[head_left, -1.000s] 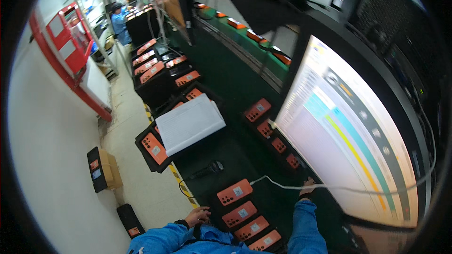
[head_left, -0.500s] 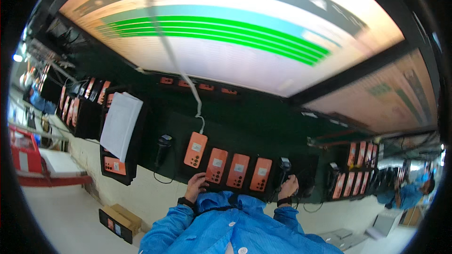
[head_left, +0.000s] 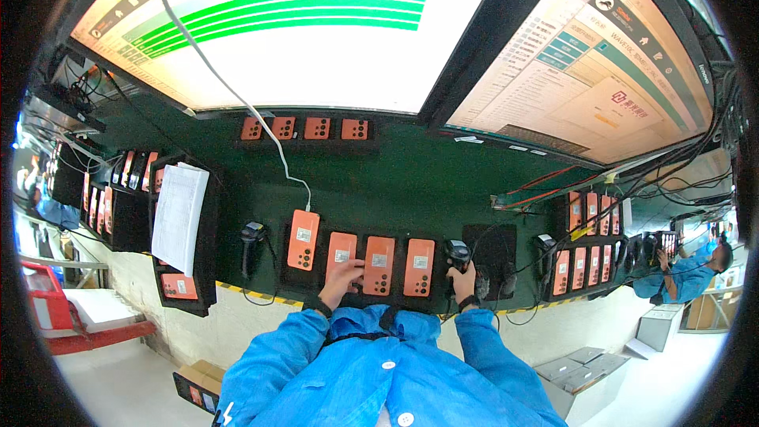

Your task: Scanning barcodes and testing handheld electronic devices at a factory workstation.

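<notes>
So the view has swung round a lot in the last second: a moment ago it was looking sideways down the long green table (head_left: 411,182) with the screens off to the right, and half a second back it had already turned to face them. Now it sits square on, with the left monitor (head_left: 292,32) showing green curved bars and the right monitor (head_left: 585,63) showing a form-type window. The hands have settled too. The left hand (head_left: 344,278) is now lying on the second orange device (head_left: 341,257) in the row of four, fingers (head_left: 353,269) curled down onto its lower half, touching it rather than lifting it as far as I can tell. The right hand (head_left: 464,285) is wrapped around the black handheld scanner (head_left: 457,257), grasping its handle just right of the row. The first orange device (head_left: 303,239), the one with the white cable (head_left: 237,95) plugged in, sits slightly higher than the third orange device (head_left: 379,266) and the fourth orange device (head_left: 419,266). My read is that the person has gone from turning toward the station to actually working it, steadying one unit while the scanner is brought to bear. Off to the left there's a sheaf of paper (head_left: 179,217) on a black tray, another scanner (head_left: 252,233) parked nearby, and a co-worker in blue (head_left: 680,277) at far right.
</notes>
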Demonstrator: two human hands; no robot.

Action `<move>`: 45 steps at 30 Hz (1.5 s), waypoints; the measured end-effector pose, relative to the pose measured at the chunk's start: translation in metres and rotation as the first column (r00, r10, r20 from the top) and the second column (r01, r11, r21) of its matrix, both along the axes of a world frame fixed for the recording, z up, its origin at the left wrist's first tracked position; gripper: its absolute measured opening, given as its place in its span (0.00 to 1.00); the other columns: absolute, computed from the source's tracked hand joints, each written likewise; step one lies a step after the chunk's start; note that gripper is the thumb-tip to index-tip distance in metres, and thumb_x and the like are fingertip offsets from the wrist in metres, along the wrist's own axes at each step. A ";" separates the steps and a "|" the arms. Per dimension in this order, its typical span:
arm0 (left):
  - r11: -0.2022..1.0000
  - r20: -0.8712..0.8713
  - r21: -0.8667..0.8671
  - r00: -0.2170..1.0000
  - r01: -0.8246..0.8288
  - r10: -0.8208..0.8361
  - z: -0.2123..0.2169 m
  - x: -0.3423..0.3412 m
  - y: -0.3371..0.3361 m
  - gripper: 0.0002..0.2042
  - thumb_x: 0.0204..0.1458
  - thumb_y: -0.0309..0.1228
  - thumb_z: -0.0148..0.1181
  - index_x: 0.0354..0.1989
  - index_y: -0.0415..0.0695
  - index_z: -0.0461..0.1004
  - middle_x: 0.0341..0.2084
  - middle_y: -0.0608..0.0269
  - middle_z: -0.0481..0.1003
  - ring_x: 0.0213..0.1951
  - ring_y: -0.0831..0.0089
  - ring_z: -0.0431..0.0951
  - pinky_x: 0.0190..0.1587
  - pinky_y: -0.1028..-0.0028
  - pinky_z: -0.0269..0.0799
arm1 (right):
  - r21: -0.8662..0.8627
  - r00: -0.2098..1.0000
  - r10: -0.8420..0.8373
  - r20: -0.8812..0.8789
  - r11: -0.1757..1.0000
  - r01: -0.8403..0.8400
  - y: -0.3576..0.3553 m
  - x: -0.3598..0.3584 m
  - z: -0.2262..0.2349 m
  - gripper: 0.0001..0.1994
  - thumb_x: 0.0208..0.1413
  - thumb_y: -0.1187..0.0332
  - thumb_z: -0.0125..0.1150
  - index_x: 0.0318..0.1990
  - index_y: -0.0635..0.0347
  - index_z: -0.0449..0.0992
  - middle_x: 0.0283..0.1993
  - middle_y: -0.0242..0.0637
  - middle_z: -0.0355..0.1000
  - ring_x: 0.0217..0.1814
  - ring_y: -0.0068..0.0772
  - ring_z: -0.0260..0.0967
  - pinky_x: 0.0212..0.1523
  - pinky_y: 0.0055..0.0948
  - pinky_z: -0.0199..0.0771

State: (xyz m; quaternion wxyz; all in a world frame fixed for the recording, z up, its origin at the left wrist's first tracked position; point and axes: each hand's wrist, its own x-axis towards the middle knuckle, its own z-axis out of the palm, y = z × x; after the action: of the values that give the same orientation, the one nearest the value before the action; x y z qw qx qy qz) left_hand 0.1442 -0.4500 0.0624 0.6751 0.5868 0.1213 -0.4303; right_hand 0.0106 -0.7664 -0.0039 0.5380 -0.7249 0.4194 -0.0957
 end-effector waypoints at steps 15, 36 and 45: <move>0.902 0.503 0.387 0.776 0.191 -0.380 -0.057 -0.010 -0.124 0.19 0.48 0.36 0.60 0.46 0.39 0.68 0.41 0.52 0.74 0.46 0.60 0.74 0.50 0.66 0.68 | 0.633 0.999 -0.042 0.033 0.774 0.012 0.051 -0.030 0.051 0.17 0.37 0.80 0.51 0.41 0.64 0.65 0.30 0.36 0.67 0.25 0.32 0.69 0.27 0.28 0.71; 0.821 0.343 0.553 0.860 0.140 -0.378 -0.050 -0.010 -0.161 0.26 0.43 0.34 0.61 0.52 0.41 0.61 0.43 0.43 0.73 0.48 0.50 0.73 0.51 0.59 0.68 | 0.717 0.984 -0.177 0.000 0.686 0.123 -0.029 0.035 0.061 0.16 0.53 0.59 0.50 0.17 0.49 0.58 0.12 0.27 0.52 0.12 0.30 0.50 0.15 0.29 0.52; 0.853 0.666 0.492 0.557 0.172 -0.496 0.014 -0.023 -0.132 0.15 0.43 0.23 0.58 0.42 0.41 0.69 0.33 0.47 0.75 0.39 0.48 0.75 0.40 0.60 0.70 | 0.066 0.760 0.603 0.242 0.771 -0.633 -0.010 0.068 0.151 0.09 0.58 0.69 0.53 0.41 0.63 0.76 0.36 0.33 0.74 0.38 0.19 0.68 0.39 0.20 0.66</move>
State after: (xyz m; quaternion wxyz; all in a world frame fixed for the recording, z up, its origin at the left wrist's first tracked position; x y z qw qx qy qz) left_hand 0.1210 -0.5825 0.0764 0.4395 0.8414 -0.2173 -0.2273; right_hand 0.0790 -0.7764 0.1474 0.6306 -0.7680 0.1035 0.0432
